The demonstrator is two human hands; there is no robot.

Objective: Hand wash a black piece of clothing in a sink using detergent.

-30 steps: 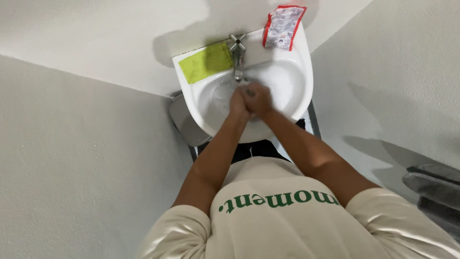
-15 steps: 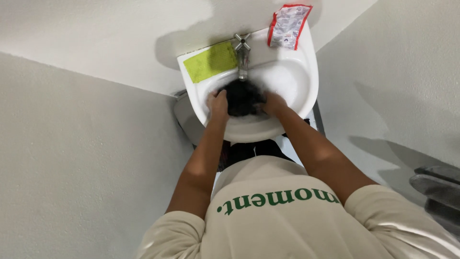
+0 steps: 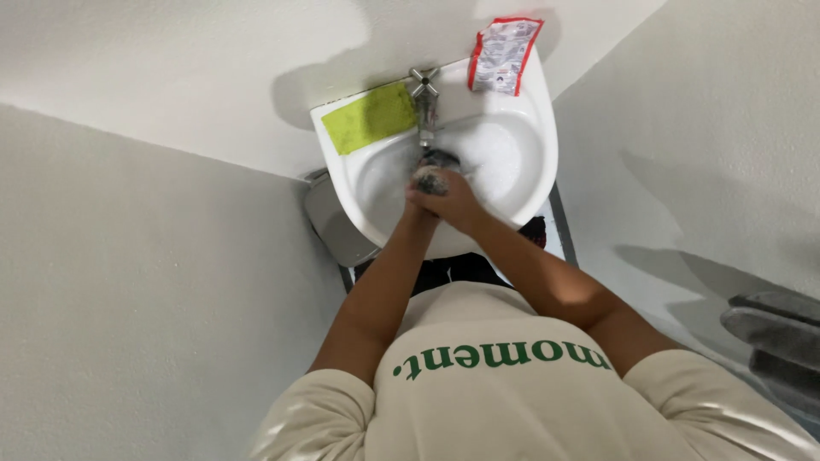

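Observation:
My left hand (image 3: 417,203) and my right hand (image 3: 459,207) are pressed together over the bowl of a white wall sink (image 3: 540,128). Both are closed on a bunched, dark, soapy cloth (image 3: 436,173), which sticks out above my fingers right under the spout of the metal tap (image 3: 424,96). Suds cover the top of the cloth. Most of the cloth is hidden inside my hands.
A yellow-green cloth (image 3: 371,117) lies flat on the sink's left rim. A red-and-white sachet (image 3: 504,55) lies on the right rim. A grey container (image 3: 331,226) sits below the sink at the left. Folded grey fabric (image 3: 773,337) shows at the right edge. White walls close in on both sides.
Half a second ago the dark cloth was spread wide between my parted hands in the bowl. Now my hands have come together and bunched it up under the tap.

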